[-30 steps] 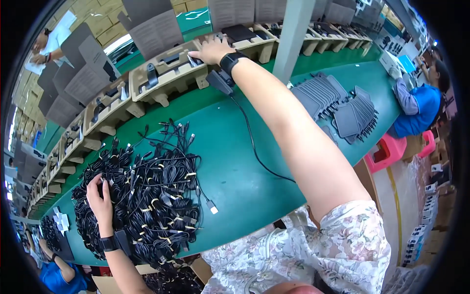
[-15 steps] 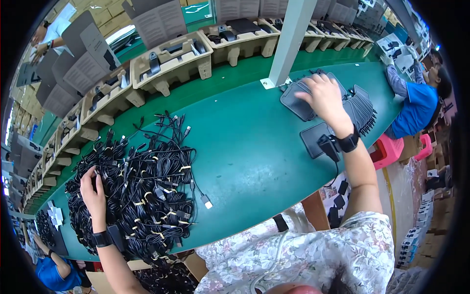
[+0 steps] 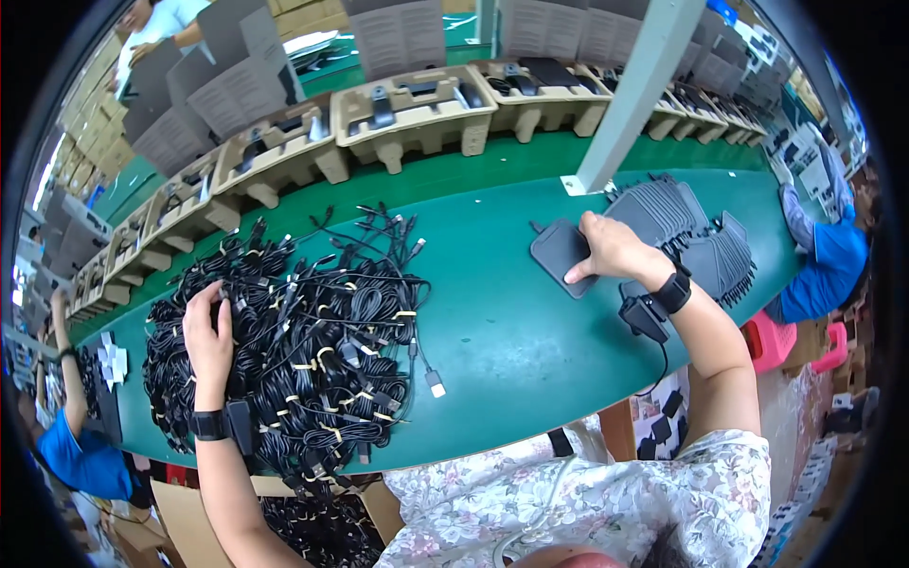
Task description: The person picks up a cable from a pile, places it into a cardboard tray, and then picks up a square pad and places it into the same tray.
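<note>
My right hand (image 3: 614,251) grips a thin dark grey rectangular pad (image 3: 561,254) with rounded corners, thumb on its face and fingers at its far edge. Just beyond that hand, several similar pads (image 3: 653,210) lie in an overlapping row, and a second fanned group (image 3: 720,257) sits farther right. On the left, my left hand (image 3: 208,331) rests on a big heap of black cables (image 3: 327,350) bundled with pale ties. Its fingers are curled round a cable end (image 3: 227,295), partly hidden. Each wrist wears a black band with a dark box attached.
Moulded cardboard trays (image 3: 412,109) holding black parts line the table's far side, with grey printed lids upright behind. A metal post (image 3: 639,99) rises near the pads. An open carton (image 3: 189,506) of cables stands below the table. Co-workers in blue (image 3: 824,270) are at both sides.
My right hand has drawn back from over the pads and now holds one, clear of the row. The left hand stays at the cable heap. The whole view has shifted.
</note>
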The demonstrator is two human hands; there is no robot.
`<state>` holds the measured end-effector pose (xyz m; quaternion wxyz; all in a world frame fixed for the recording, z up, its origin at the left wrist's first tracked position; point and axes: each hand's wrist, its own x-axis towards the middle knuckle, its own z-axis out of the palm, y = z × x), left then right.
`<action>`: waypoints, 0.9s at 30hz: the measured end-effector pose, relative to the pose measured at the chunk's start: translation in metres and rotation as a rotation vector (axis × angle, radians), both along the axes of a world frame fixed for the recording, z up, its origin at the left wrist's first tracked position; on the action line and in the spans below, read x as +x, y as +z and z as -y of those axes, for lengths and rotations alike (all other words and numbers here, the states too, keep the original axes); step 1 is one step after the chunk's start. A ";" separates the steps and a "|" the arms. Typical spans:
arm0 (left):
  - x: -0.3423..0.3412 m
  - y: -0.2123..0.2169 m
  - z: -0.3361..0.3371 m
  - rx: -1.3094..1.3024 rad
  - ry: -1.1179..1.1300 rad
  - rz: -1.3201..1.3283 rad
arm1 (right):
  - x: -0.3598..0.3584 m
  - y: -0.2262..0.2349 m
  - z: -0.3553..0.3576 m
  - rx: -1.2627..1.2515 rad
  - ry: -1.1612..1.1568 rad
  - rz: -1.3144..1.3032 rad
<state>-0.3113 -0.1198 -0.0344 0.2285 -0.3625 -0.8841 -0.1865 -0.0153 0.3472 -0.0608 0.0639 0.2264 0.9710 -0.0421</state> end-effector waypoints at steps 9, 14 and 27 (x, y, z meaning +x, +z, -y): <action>0.009 0.007 -0.001 -0.006 0.036 0.024 | -0.059 0.073 0.030 0.040 0.358 -0.211; 0.010 0.009 -0.008 0.011 0.040 0.021 | -0.130 0.107 -0.005 0.410 0.421 -0.714; 0.014 0.011 -0.007 -0.020 0.085 -0.013 | -0.281 0.113 -0.030 0.566 0.871 -0.477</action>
